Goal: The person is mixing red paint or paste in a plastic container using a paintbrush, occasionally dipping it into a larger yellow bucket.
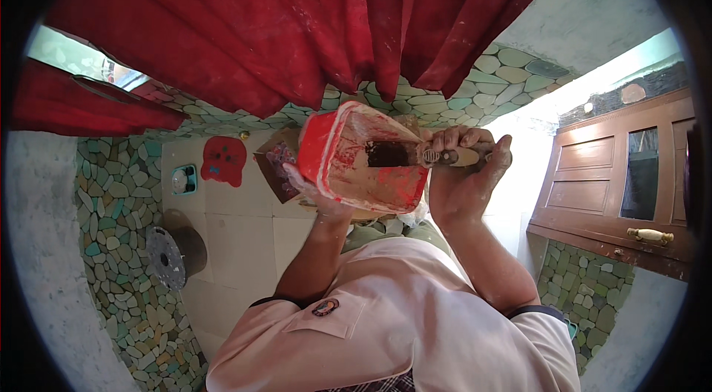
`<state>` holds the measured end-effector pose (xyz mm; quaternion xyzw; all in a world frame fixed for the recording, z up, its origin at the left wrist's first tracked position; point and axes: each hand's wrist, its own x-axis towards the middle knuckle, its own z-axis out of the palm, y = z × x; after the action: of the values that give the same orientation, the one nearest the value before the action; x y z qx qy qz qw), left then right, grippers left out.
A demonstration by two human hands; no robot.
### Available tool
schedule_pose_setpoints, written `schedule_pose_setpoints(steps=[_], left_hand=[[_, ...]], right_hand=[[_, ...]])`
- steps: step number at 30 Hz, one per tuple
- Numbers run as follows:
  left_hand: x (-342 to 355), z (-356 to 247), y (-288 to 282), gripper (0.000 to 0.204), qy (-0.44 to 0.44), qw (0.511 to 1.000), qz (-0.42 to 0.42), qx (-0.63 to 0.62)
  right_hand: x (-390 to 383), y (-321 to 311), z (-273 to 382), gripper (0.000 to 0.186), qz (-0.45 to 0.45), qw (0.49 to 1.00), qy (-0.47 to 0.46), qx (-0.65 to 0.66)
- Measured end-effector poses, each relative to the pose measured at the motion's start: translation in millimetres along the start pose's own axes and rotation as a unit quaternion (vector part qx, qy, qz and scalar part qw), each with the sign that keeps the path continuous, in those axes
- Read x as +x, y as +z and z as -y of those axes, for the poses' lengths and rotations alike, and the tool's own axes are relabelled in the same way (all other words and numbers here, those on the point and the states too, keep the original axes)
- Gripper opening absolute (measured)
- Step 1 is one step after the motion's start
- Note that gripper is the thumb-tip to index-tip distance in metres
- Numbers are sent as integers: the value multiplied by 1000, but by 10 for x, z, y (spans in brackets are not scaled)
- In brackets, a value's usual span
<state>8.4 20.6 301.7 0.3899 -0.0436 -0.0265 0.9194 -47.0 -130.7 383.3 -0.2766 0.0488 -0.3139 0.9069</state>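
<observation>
My left hand (pixel 319 192) grips a red plastic tub (pixel 315 143) from its left side and underneath, fingers partly hidden. The tub is tilted, so its mouth faces me, and its inner walls are smeared with pale paste. My right hand (pixel 467 169) is closed around the pale handle of a flat-bladed scraper (pixel 466 157). The tool's dark, flat end (pixel 387 155) reaches into the tub. Whitish residue covers parts of both hands.
Red curtains (pixel 311 21) hang just beyond the tub. On the tiled floor (pixel 230 244) at left lie a red mat (pixel 224 160), an open cardboard box (pixel 276 169), a dark bucket-like drum (pixel 174 255) and a small teal container (pixel 183 180). A brown door (pixel 593 192) stands at right.
</observation>
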Motion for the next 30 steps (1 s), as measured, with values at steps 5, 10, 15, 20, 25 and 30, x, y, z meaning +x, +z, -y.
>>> schedule_pose_setpoints(steps=[5,10,15,20,25,30], left_hand=[[111,-154,19,101,-15,988,-24,153],[211,-195,-32,99,16,985,-22,169],[162,-207,-47,98,41,983,-12,179],[123,-265,-121,96,73,980,-2,185],[320,-212,-68,95,107,975,-4,195],[378,-174,-33,93,132,970,5,205]], right_hand=[[-202,-63,330,30,1,939,99,-328],[-195,169,669,29,111,866,102,-476],[-133,332,834,36,300,623,98,-716],[-136,405,781,34,356,518,60,-776],[-66,203,656,37,325,665,183,-647],[-165,142,547,37,294,712,176,-613]])
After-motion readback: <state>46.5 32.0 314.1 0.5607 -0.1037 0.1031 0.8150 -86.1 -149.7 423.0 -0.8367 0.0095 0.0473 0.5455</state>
